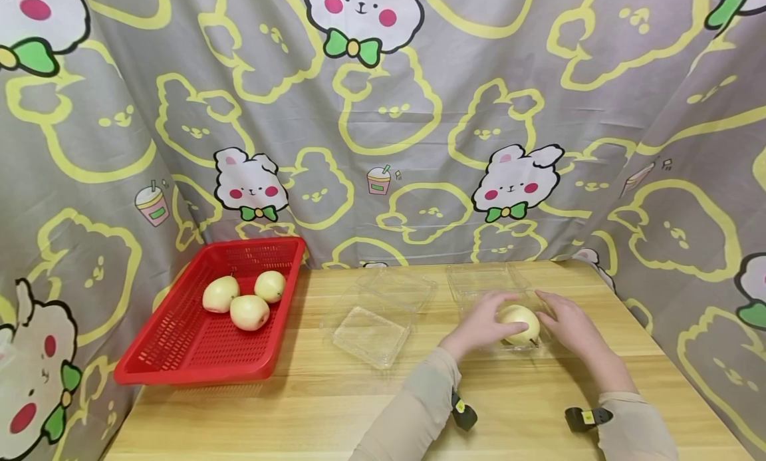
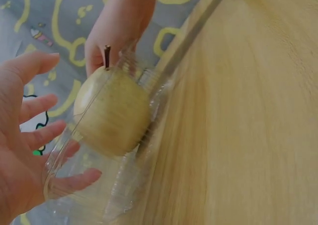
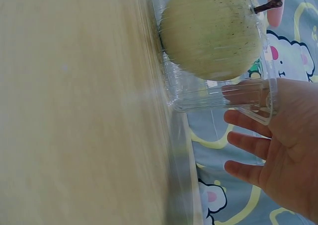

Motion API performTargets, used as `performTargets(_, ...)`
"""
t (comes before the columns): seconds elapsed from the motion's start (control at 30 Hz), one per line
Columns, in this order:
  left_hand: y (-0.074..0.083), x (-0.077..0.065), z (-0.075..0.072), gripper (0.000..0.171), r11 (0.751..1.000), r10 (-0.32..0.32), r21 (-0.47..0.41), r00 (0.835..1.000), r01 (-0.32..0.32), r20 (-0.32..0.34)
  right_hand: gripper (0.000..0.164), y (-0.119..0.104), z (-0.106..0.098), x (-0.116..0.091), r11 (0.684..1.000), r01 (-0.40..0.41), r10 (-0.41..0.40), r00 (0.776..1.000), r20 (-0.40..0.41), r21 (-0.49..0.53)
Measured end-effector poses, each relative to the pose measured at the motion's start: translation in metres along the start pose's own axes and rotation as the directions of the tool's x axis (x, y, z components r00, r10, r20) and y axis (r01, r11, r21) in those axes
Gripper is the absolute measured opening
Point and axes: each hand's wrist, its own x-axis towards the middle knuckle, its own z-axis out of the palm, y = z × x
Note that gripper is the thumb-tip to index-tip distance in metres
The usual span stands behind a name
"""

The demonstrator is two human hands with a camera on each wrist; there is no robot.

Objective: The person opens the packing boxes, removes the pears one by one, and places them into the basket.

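A pale yellow pear with a dark stem sits in a clear plastic clamshell box on the right of the table; the box's lid is folded back behind it. On the left side of the box is my left hand, fingers spread, its thumb overlapping the pear in the head view. My right hand stands at the opposite side, fingers extended along the box wall. From the left wrist, a gap shows between the left fingers and the pear.
To the left, a red basket holds three more pears. Another clear clamshell box lies with its lid up between the basket and my left hand. A patterned curtain surrounds the wooden table at the back and sides.
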Motion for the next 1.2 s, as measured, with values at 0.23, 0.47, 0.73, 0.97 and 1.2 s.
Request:
performTargets(0.23,0.004,0.003,0.006,0.062,0.995,-0.050,0.092,0.999,0.049,0.001,0.051,0.000,0.001,0.000,1.000,-0.008,0.008,1.000,-0.001,0.018)
performTargets(0.47,0.002,0.009,0.011,0.066,0.987,-0.067,0.149,0.997,0.060,0.046,0.051,0.001,0.000,0.000,1.000,-0.003,0.003,1.000,-0.005,0.019)
performTargets(0.73,0.001,0.013,0.015,0.069,0.969,-0.066,0.245,0.992,0.039,0.104,0.051,-0.001,-0.001,-0.001,1.000,-0.012,0.012,1.000,0.003,0.017)
performTargets(0.97,0.000,0.013,0.016,0.071,0.962,-0.087,0.269,0.987,0.048,0.133,0.051,-0.002,-0.002,-0.001,1.000,-0.018,0.018,1.000,0.014,0.016)
performTargets(1.2,-0.003,0.015,0.015,0.069,0.975,-0.089,0.215,0.986,0.057,0.142,0.051,-0.003,-0.002,0.000,0.999,-0.020,0.020,1.000,0.014,0.025)
